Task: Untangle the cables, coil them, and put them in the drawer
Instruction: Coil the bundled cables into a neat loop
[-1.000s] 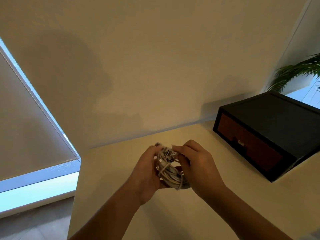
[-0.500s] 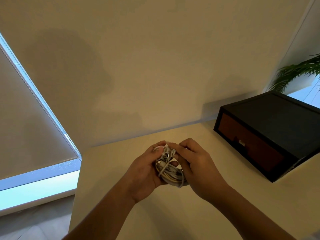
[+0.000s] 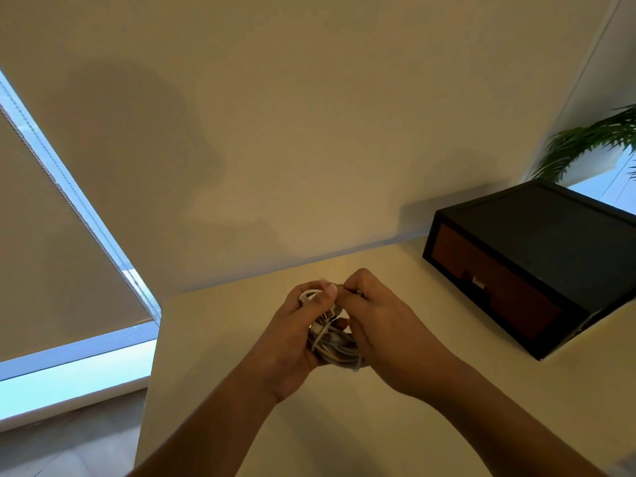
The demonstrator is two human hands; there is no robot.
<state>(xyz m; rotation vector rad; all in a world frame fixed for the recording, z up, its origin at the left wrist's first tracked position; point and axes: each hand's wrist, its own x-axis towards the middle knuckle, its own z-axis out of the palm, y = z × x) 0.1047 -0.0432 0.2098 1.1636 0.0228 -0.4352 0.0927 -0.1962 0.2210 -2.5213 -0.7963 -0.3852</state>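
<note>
A bundle of white cables [image 3: 335, 344] hangs between both hands above the cream table [image 3: 344, 425]. My left hand [image 3: 292, 339] grips the bundle from the left, its thumb pressed on a white loop at the top. My right hand [image 3: 382, 325] holds it from the right and pinches a cable end near the top, fingertips touching those of the left hand. Much of the bundle is hidden by the fingers. The black drawer box [image 3: 537, 263] with a brown drawer front stands at the right, its drawer closed.
The table meets a plain wall at the back and ends at a left edge, beyond which lie the floor and a window with a roller blind [image 3: 51, 253]. A green plant [image 3: 592, 139] shows behind the drawer box.
The two hands have drawn closer at the top of the bundle, fingertips now meeting. The left thumb has come over a white loop. The bundle stays in the same place.
</note>
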